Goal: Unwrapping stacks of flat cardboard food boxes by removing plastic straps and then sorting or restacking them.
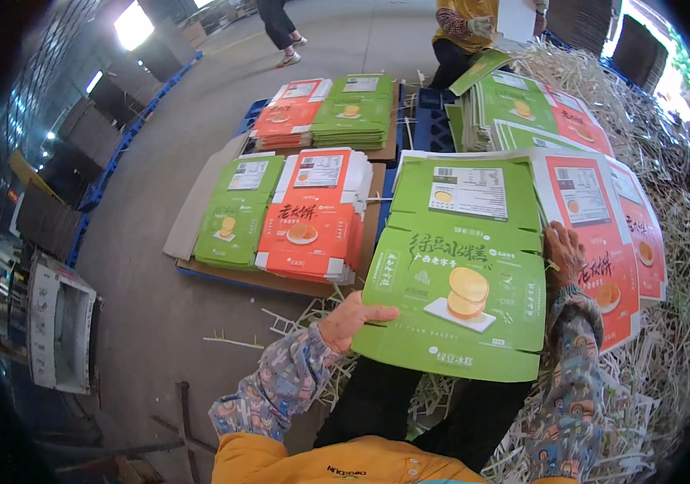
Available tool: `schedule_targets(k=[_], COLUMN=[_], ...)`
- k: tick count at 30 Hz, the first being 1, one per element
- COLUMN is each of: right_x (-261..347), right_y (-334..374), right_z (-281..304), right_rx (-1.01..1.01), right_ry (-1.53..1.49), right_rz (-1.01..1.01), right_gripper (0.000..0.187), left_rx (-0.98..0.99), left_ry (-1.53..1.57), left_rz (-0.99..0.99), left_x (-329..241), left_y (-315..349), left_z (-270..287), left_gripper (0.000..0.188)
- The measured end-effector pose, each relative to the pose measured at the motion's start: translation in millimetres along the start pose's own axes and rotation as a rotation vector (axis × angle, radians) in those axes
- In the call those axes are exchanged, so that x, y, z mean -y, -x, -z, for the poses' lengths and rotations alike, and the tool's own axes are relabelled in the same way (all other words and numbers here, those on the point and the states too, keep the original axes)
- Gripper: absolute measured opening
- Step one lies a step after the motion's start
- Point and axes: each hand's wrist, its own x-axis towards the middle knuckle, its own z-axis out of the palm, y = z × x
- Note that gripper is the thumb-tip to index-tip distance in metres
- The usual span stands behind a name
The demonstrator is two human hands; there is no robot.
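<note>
A flat green printed carton blank [397,315], perhaps with others under it, is tilted up in front of my body. My left hand [353,319] grips its lower left edge, thumb lying on the printed face and fingers hidden underneath. At the right edge of the same blank, my right hand [564,254] is closed with its fingers bent against the side. Just right of that hand, red and white carton blanks [583,202] lean in an overlapping row. Beyond the blank's left edge are a stack of red blanks [308,206] and a stack of green blanks [236,214].
More green blanks [353,113] and red blanks [288,113] are stacked farther off on a blue pallet [433,121]. Paper scraps [675,323] heap up on the right. At the top, a co-worker's gloved hand [480,27] shows; another person's legs [278,28] stand farther left.
</note>
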Motion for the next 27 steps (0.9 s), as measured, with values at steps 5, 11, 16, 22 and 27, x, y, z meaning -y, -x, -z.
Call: schedule_targets(k=[5, 11, 16, 22, 27], right_x=[0.0, -3.5, -0.6, -22.1, -12.9], right_y=[20.4, 22.0, 14.9, -1.6, 12.4], right_z=[-16.1, -10.3, -0.6, 30.5, 15.6], right_rx=[-0.128, -0.121, -0.136, 0.440, 0.514], right_ry=[-0.005, 0.011, -0.048, -0.893, -0.241], right_rz=[0.057, 0.050, 0.026, -0.090, 0.146], right_gripper=[0.036, 0.035, 0.030, 0.051, 0.058], left_rx=[0.022, 0.045, 0.103, 0.047, 0.062], left_ry=[-0.051, -0.056, -0.126, -0.089, -0.068], left_rz=[-0.042, -0.073, -0.046, -0.043, -0.048], left_x=[-30.4, -59.4, -52.9, -49.0, -53.4], left_y=[12.7, 19.5, 7.5, 18.1, 21.6], left_z=[10.8, 5.9, 1.4, -3.1, -9.9], left_gripper=[0.044, 0.038, 0.037, 0.037, 0.038])
